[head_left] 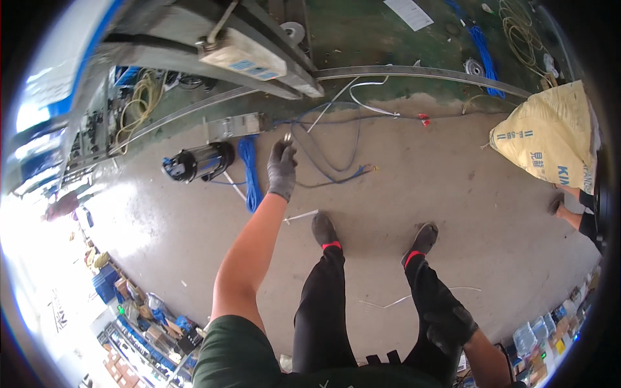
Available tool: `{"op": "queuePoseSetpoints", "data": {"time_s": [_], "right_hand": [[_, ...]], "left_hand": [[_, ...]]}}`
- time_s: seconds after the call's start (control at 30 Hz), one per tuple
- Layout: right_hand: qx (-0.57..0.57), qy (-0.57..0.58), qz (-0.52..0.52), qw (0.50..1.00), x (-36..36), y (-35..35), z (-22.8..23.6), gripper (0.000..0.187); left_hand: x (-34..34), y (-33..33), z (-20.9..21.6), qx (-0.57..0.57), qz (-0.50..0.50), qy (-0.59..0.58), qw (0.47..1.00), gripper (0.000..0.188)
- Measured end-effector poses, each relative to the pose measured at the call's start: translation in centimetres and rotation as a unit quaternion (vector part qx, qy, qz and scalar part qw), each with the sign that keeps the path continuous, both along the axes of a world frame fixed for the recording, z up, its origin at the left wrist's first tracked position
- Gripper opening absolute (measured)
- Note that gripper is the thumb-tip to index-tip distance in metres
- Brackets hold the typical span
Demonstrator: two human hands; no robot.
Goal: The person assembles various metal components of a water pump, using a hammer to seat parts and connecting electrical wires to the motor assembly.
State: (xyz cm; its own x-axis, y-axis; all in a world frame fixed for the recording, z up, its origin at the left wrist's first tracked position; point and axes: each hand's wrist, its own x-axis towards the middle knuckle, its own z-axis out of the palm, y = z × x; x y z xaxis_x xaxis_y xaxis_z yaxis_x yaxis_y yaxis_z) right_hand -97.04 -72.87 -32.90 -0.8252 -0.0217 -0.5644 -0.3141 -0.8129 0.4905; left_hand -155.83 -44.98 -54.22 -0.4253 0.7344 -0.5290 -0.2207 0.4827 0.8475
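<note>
Two hands of the person, both gloved, are seen well apart from each other above the grey floor [504, 226]. Three things carry print: a large yellowish bag [546, 132] at the right shows bold blue letters and characters, a pale box-like part [242, 58] on the grey metal frame [145, 39] has blue marking, and a white sheet [409, 14] at the top bears lines too small to be read. The left hand [282, 169], in a grey glove, is stretched forward with its fingers curled narrowly, and it holds a small shiny piece [288, 137], which sticks out at the fingertips; its exact kind cannot be told. This piece is therefore far from the right hand [451, 328], which is in a darker glove beside the right leg; whether this hand holds anything, one cannot tell. In the view, a blue cable bundle [248, 171] appears just left of the left hand, a black cylindrical device [200, 161] farther left, and a looped dark cable [333, 182] to its right.
</note>
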Motion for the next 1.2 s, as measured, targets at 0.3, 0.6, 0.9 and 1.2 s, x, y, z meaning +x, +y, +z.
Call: {"op": "queuePoseSetpoints", "data": {"time_s": [0.3,0.6,0.9,1.2], "right_hand": [[-0.012,0.059,0.021,0.998,-1.7,-1.8,-1.1,0.083],[-0.037,0.119,-0.03,0.992,-2.6,-3.9,-1.4,0.083],[-0.039,0.123,-0.035,0.991,-2.4,-5.0,-1.1,0.082],[-0.062,0.141,-0.047,0.987,-3.3,-4.6,-1.7,0.08]], "left_hand": [[0.9,10.9,11.8,0.121,-0.046,0.392,0.911,0.02],[1.2,12.4,12.1,0.095,-0.058,0.482,0.869,0.025],[2.9,12.2,12.5,0.046,-0.077,0.504,0.859,0.024],[2.5,13.5,14.7,0.017,-0.035,0.546,0.837,0.028]]}}
